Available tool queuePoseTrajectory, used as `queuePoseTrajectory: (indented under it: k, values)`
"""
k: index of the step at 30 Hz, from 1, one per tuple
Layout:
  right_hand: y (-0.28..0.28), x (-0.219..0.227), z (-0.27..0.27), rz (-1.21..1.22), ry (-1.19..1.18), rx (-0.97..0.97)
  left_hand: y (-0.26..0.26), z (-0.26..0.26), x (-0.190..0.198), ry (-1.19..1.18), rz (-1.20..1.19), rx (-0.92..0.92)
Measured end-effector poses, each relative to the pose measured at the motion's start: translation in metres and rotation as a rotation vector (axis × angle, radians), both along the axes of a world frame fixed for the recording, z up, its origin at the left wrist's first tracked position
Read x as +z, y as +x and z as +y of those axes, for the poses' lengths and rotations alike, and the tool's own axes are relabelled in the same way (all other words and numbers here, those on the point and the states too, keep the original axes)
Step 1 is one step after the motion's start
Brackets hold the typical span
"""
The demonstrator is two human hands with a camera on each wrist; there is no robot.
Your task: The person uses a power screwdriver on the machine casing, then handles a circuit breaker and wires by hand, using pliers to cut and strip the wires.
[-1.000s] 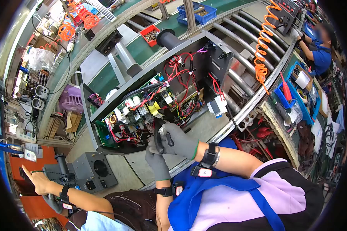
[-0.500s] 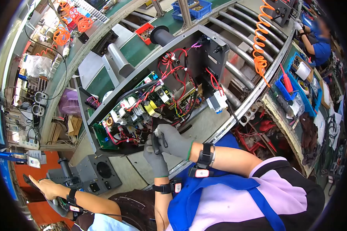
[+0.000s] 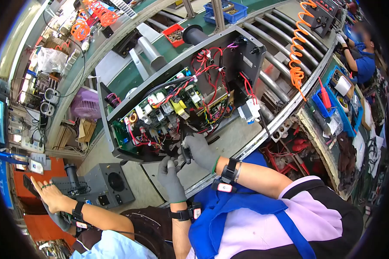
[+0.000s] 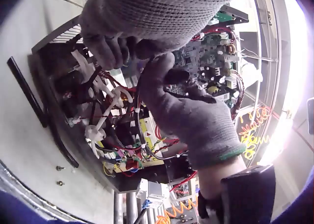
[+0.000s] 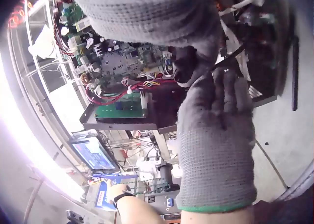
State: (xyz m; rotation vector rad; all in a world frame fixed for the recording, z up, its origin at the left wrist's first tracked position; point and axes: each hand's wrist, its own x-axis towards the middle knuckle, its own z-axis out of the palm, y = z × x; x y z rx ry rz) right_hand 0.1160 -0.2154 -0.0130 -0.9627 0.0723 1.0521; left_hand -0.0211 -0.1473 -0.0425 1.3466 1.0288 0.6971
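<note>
In the head view, a grey metal chassis (image 3: 194,77) full of circuit boards and wiring lies open before me. My right hand (image 3: 199,151), in a grey glove, grips what look like black-handled pliers (image 3: 186,152) at its near edge; the tips are hidden. My gloved left hand (image 3: 170,178) is just left of it, fingers bent toward the wiring. In the right wrist view, a thin black strip (image 5: 230,58) runs from the left thumb and fingertips. White-wrapped cables (image 4: 105,113) cross the chassis beside both hands in the left wrist view.
A white connector block (image 3: 249,111) hangs on wires at the chassis's right. Black tube pieces (image 4: 24,89) lie on the bench. Rollers (image 3: 285,47) stretch behind. At left, another person's hand (image 3: 52,196) is near a second grey unit (image 3: 112,183). An orange coiled hose (image 3: 296,56) hangs at right.
My hands have drawn slightly apart; the left fingertips, earlier close against the pliers, are now a little left of them. The head view has shifted slightly.
</note>
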Motion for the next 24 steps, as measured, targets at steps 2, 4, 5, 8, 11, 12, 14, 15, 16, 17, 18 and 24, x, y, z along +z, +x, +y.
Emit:
queuePoseTrajectory:
  k: [2, 4, 5, 8, 11, 12, 14, 15, 16, 17, 18, 24]
  values:
    - [0.000, -0.002, -0.003, -0.042, 0.013, -0.017, -0.005, -0.004, -0.002, -0.023, 0.009, 0.015]
    - [0.001, -0.006, -0.005, -0.074, 0.024, 0.009, -0.009, -0.010, -0.003, -0.038, 0.018, 0.017]
    - [0.002, -0.009, -0.006, -0.090, 0.029, 0.021, -0.009, -0.014, -0.003, -0.041, 0.020, 0.013]
    - [0.007, -0.033, -0.003, 0.086, 0.126, 0.031, -0.010, -0.019, -0.002, -0.059, 0.035, -0.002]
    - [0.017, -0.030, -0.009, 0.310, 0.241, 0.131, -0.007, -0.023, 0.000, -0.053, 0.031, -0.014]
    - [0.018, -0.033, -0.009, 0.303, 0.265, 0.134, -0.005, -0.023, 0.001, -0.047, 0.028, -0.019]
    - [0.021, -0.040, -0.008, 0.288, 0.311, 0.143, 0.002, -0.020, -0.002, -0.004, 0.029, -0.048]
    - [0.024, -0.034, -0.009, 0.323, 0.284, 0.132, 0.007, -0.018, -0.003, 0.017, 0.028, -0.062]
    - [0.028, -0.021, -0.012, 0.359, 0.256, 0.121, 0.012, -0.018, 0.000, 0.021, 0.027, -0.074]
    - [0.029, -0.014, -0.014, 0.397, 0.228, 0.108, 0.017, -0.018, 0.006, 0.026, 0.027, -0.086]
    - [0.030, -0.016, -0.013, 0.366, 0.210, 0.116, 0.021, -0.019, 0.009, 0.033, 0.025, -0.100]
    - [0.030, -0.045, -0.002, 0.051, 0.092, 0.115, 0.032, -0.020, 0.006, 0.048, -0.010, -0.127]
